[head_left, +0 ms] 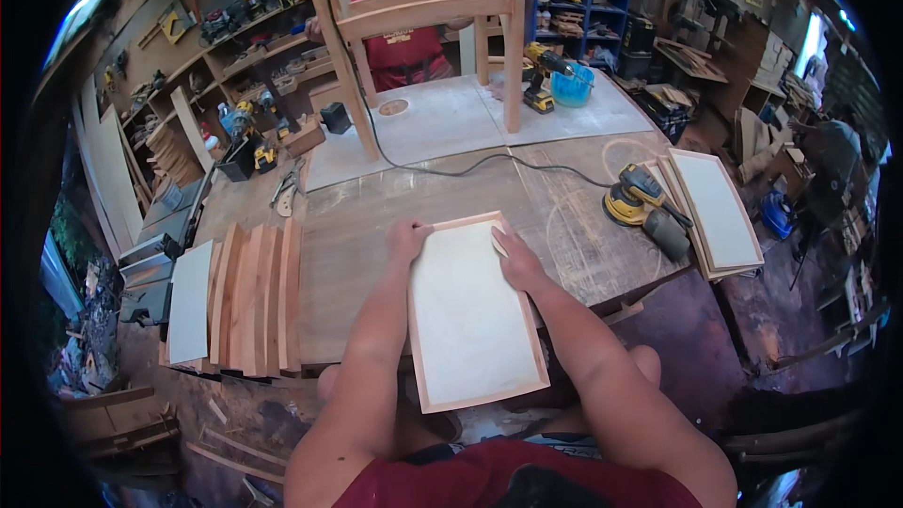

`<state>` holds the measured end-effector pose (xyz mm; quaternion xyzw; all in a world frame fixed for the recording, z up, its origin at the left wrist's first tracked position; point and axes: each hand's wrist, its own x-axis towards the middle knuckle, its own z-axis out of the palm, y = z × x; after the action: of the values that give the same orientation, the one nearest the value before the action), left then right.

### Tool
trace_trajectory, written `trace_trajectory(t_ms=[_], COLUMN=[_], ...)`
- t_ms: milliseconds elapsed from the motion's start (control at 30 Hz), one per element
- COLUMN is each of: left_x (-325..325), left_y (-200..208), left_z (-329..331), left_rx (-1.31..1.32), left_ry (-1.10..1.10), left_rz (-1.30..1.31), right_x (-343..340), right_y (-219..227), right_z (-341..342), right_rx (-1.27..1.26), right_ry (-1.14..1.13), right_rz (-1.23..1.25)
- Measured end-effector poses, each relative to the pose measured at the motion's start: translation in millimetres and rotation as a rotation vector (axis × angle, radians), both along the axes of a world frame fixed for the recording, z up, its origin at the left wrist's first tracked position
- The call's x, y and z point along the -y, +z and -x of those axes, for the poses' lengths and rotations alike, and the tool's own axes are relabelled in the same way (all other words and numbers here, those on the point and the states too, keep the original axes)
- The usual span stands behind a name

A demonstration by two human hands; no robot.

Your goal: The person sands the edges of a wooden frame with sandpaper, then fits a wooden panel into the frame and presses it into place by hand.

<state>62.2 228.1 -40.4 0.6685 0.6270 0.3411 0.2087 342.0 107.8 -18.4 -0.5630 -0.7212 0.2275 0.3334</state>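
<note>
A framed wooden panel (pixel 475 320), white-faced with a thin pale wood rim, stretches from the workbench toward my body. Its far end is over the bench, and its near end hangs past the bench edge above my lap. My left hand (pixel 407 241) is closed on the far left corner, fingers at the rim. On the upper right edge, my right hand (pixel 519 263) is closed too. A small tan piece shows by the right fingers; I cannot tell whether it is separate from the rim.
Wooden strips (pixel 254 296) and a white board (pixel 191 301) lie left. A yellow sander (pixel 632 198) and stacked framed panels (pixel 717 212) are right. A black cord (pixel 470 167) crosses the workbench (pixel 348 273). Beyond stand a wooden frame (pixel 428 14), a drill (pixel 541 80) and a person (pixel 400 38).
</note>
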Motion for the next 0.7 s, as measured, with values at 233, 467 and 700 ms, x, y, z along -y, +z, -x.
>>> trace_trajectory(t_ms=[233,467,700], left_x=[-8.2,2.0,7.3], left_y=[-6.6,-13.9,-5.7], left_z=[35.8,57.9,54.1], left_rx=[0.058,-0.026,-0.097], left_ry=[-0.067,0.085,0.168], left_rz=[-0.022,0.014,0.029], right_x=[-0.3,-1.5,-5.0], right_y=[2.2,-2.4,-7.1], right_z=[2.1,2.4,1.8], right_rx=[0.011,0.036,0.061], right_ry=[-0.024,-0.002,0.000], right_rz=[0.022,-0.020,-0.034])
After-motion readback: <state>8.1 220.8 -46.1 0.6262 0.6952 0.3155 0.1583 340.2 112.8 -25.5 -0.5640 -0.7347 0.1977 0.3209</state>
